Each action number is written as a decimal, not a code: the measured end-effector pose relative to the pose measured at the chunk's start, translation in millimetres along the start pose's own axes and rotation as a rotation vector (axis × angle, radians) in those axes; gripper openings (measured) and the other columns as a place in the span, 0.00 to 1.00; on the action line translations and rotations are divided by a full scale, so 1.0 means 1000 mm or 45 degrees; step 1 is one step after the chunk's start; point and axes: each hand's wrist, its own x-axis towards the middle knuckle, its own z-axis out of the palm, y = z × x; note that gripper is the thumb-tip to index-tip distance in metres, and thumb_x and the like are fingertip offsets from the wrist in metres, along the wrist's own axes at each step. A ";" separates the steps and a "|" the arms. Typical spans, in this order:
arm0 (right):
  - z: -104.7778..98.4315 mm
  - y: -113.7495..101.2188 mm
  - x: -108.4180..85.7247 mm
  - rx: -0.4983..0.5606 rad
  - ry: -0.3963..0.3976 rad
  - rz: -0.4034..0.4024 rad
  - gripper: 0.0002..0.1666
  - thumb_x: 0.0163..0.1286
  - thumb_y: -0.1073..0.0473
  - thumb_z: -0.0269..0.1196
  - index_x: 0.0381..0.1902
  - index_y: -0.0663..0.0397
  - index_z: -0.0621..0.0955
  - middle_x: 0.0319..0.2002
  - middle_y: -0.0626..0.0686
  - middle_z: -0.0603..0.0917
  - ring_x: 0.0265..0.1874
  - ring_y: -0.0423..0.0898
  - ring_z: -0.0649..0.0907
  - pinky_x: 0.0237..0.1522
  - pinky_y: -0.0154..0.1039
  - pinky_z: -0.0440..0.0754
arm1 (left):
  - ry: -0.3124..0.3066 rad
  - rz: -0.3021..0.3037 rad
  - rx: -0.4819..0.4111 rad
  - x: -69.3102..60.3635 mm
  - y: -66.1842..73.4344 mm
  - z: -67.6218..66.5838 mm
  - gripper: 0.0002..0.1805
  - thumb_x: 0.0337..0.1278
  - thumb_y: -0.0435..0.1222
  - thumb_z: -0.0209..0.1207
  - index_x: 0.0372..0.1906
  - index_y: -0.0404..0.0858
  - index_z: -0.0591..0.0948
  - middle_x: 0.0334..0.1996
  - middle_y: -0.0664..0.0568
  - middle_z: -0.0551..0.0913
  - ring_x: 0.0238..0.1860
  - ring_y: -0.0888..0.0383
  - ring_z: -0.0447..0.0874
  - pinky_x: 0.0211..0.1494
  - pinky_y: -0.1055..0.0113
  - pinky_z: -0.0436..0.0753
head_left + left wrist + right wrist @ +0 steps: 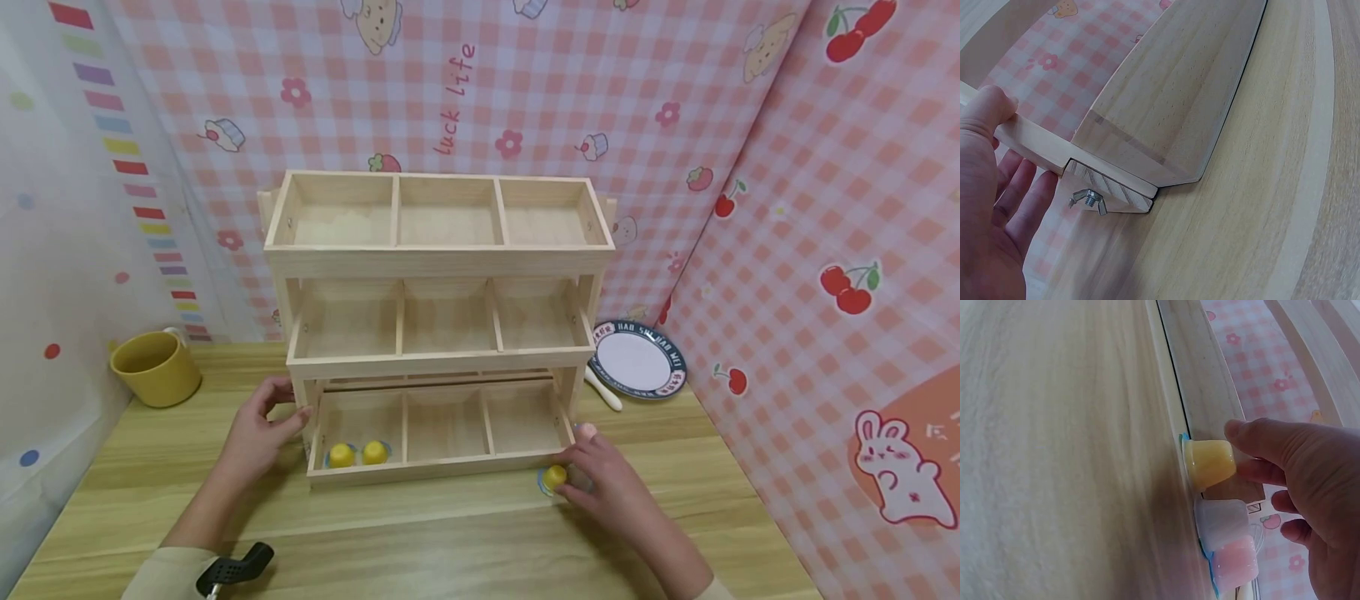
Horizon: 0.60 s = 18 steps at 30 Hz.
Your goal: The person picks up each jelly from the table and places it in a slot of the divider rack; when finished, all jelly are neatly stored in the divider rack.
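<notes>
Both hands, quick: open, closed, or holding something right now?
Left hand: closed, gripping a pale wooden upright post.
Right hand: open, fingers at a small yellow plastic cup; whether they touch it cannot be told.

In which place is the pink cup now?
In the right wrist view, the pink cup is on the table at the lower right, next to the whitish cup and near the right hand.
</notes>
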 end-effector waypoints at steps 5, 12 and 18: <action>0.002 -0.001 -0.001 -0.048 0.011 -0.015 0.24 0.54 0.61 0.88 0.48 0.53 0.92 0.48 0.47 0.93 0.54 0.56 0.86 0.58 0.59 0.86 | 0.002 -0.001 0.001 0.000 -0.001 0.000 0.22 0.72 0.25 0.69 0.66 0.28 0.78 0.57 0.34 0.82 0.53 0.69 0.80 0.49 0.76 0.87; 0.006 -0.004 -0.002 -0.081 0.011 -0.056 0.24 0.52 0.60 0.88 0.47 0.54 0.92 0.49 0.49 0.93 0.55 0.58 0.87 0.61 0.61 0.85 | 0.002 -0.006 0.000 0.000 -0.001 0.000 0.22 0.73 0.26 0.68 0.66 0.28 0.78 0.58 0.33 0.82 0.53 0.69 0.80 0.49 0.76 0.87; 0.008 -0.005 -0.004 -0.142 -0.071 -0.069 0.21 0.55 0.57 0.86 0.47 0.49 0.92 0.47 0.47 0.91 0.51 0.52 0.86 0.57 0.57 0.85 | 0.001 -0.005 0.001 0.000 -0.001 0.000 0.22 0.73 0.26 0.68 0.67 0.28 0.78 0.58 0.33 0.82 0.53 0.70 0.80 0.49 0.76 0.87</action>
